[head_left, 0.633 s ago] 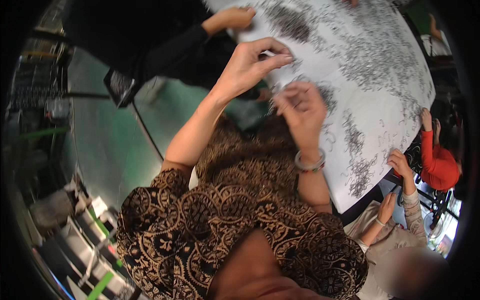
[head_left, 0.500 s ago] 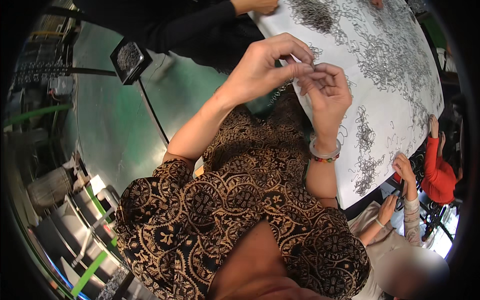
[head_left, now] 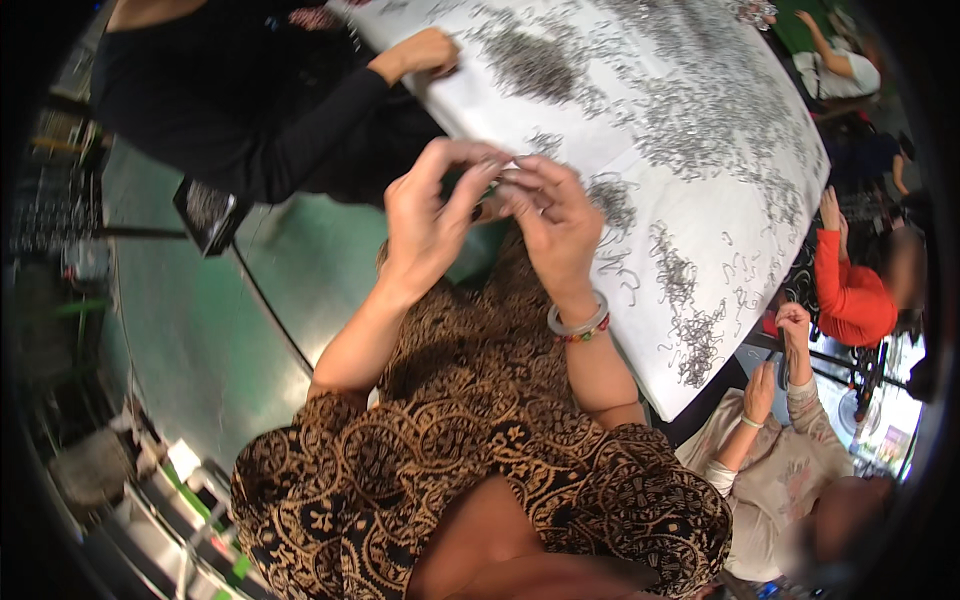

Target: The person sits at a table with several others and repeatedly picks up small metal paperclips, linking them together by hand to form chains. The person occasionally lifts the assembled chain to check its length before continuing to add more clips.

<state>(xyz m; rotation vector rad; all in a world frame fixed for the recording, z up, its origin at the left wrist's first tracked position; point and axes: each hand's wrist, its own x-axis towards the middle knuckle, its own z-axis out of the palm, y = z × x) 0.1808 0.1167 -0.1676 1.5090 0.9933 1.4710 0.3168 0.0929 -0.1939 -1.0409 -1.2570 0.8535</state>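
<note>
In front of my body both hands are raised, near the left edge of a white-covered table (head_left: 620, 160). My left hand (head_left: 430, 215) has its thumb and forefinger curved toward a pinch. Close against it is my right hand (head_left: 555, 225), with a pale bangle and a beaded bracelet on the wrist; its fingers are curled in. The fingertips almost meet, and whatever small thing they grip is too blurred to name. Beyond my right hand lies a small pile of bent wire pieces (head_left: 612, 203). Another pile of wire pieces (head_left: 695, 345) sits by the near corner.
Many more bent wire hooks (head_left: 700, 110) spread over the table's far part. A co-worker in a black sleeve (head_left: 330, 130) rests a fist on the table's left edge. Other people sit along the right side. A dark tray of small parts (head_left: 208, 212) stands at the left above the green floor.
The view has shifted, so the table and people sit differently in it. My left thumb and forefinger have opened a wider gap; both hands stay close together.
</note>
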